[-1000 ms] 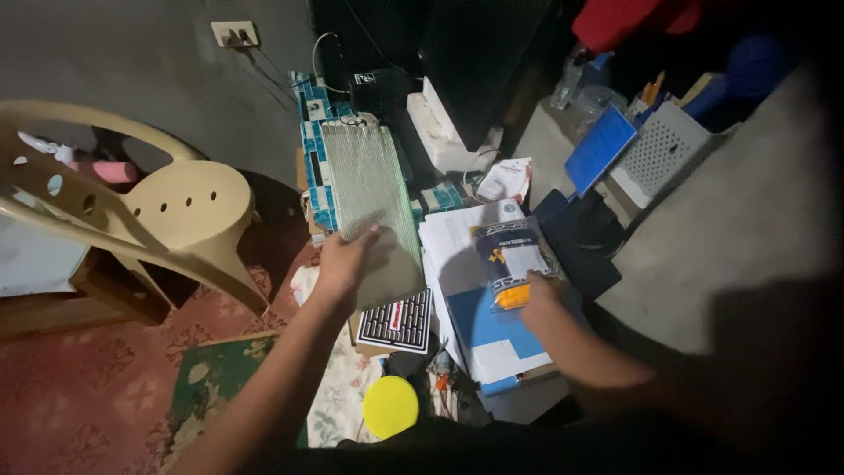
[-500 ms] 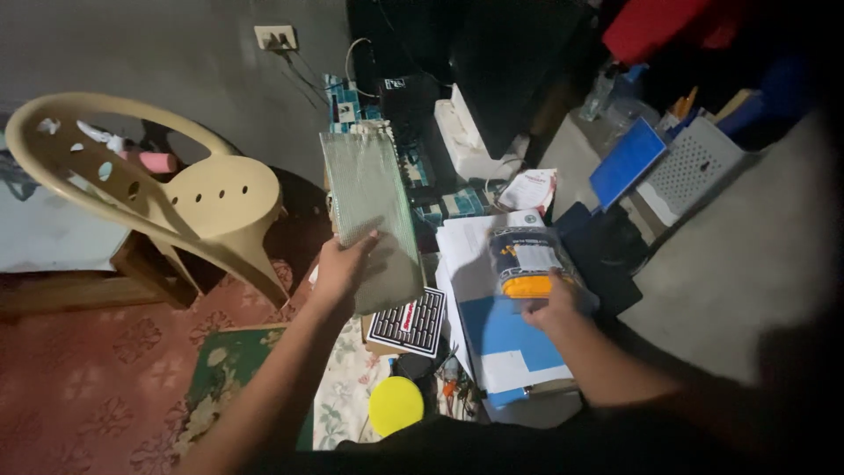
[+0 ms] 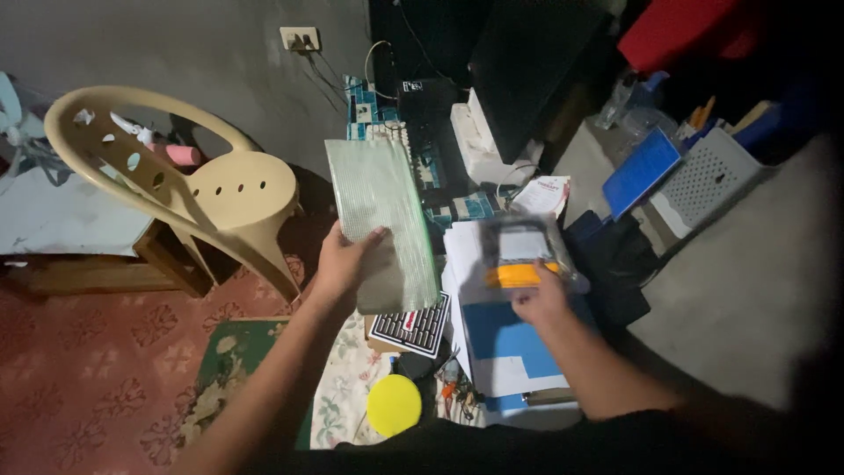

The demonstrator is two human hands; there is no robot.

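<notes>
Leftmost, a beige plastic chair [image 3: 220,189] stands against the grey wall. Just right of it, the left hand [image 3: 345,261] is closed on the near edge of a green mesh pouch [image 3: 381,215], held up off the floor. Below lies a yellow disc [image 3: 393,405]. Further right, the right hand [image 3: 538,300] grips a clear packet with a yellow band [image 3: 520,259], blurred, above a stack of white and blue papers [image 3: 501,339]. A white perforated basket [image 3: 708,180] sits far right.

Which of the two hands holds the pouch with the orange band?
The right hand: its pouch shows an orange band. The left hand holds a plain green mesh pouch.
</notes>
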